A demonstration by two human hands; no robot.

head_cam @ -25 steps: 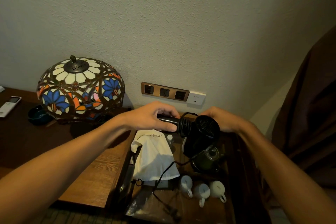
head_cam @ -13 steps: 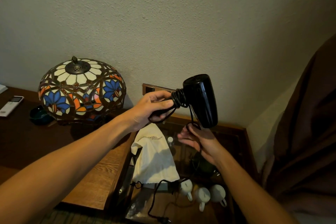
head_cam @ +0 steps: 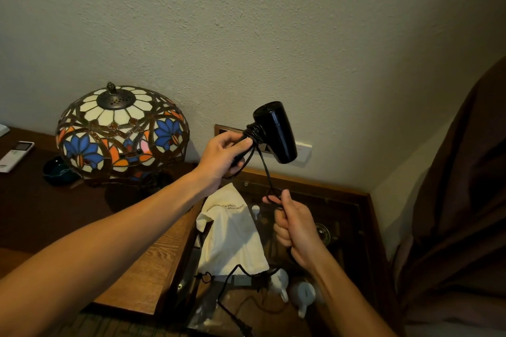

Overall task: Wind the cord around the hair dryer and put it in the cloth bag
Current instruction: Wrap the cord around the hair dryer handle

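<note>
A second ago both hands held the dryer (head_cam: 275, 131) low, just above the surface. Since then the left hand (head_cam: 223, 157) has lifted it by the handle, barrel slanting down to that hand's right. The right hand (head_cam: 297, 227) has let go of the barrel, dropped below the left hand and closed on the cord (head_cam: 264, 169), drawing it taut.

A dark wooden tabletop (head_cam: 41, 208) on the left carries a stained-glass lamp (head_cam: 121, 131), a dark green dish (head_cam: 57, 171) just left of the lamp's base and a white remote (head_cam: 16, 154) at the far left. To its right, a lower glass-topped stand (head_cam: 353, 216) holds a cream cloth bag (head_cam: 232, 235), with white cups (head_cam: 304, 293) at its near edge.
</note>
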